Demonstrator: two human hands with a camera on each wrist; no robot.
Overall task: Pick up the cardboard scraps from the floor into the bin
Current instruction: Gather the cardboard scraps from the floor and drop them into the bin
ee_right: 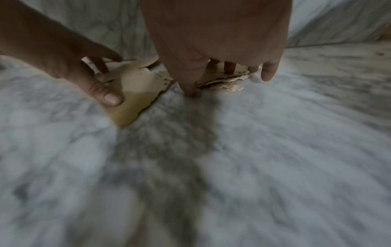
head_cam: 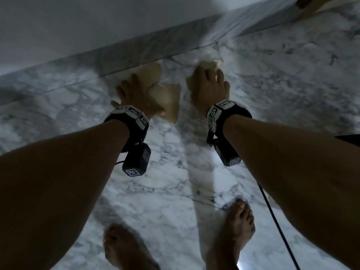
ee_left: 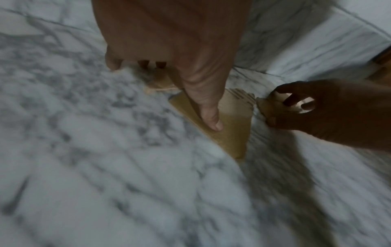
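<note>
A: From the head view, what are the hands doing?

B: Both are down on the marble floor (head_cam: 272, 78), near the skirting (head_cam: 136, 49). The left hand (head_cam: 134, 94) has its fingers and thumb curled round tan scraps (head_cam: 167, 98); one piece pokes out beyond the fingertips toward the skirting, another hangs by the thumb. The right hand (head_cam: 209, 86) is spread over a second scrap pile (head_cam: 209, 64), fingers bent down onto it.

A: Anything else there?

B: Two bare feet (head_cam: 239, 227) at the near edge of the floor, and a cable (head_cam: 276, 217) trailing from the right wrist.

A: And the left wrist view?

B: The left hand (ee_left: 180, 58) pinches a triangular scrap (ee_left: 230, 133), thumb (ee_left: 209, 115) flat on its face, its point aimed down at the floor. Just beside it the right hand (ee_left: 330, 113) claws at torn pieces (ee_left: 268, 108) lying on the marble.

A: The right wrist view?

B: The right hand (ee_right: 222, 50) has its fingertips (ee_right: 268, 73) curled onto the ragged pile (ee_right: 224, 81), which lies on the floor; whether it truly grips it, I cannot tell. The left hand (ee_right: 69, 58) clasps its scrap (ee_right: 135, 100), well lifted at one end. The view is blurred.
</note>
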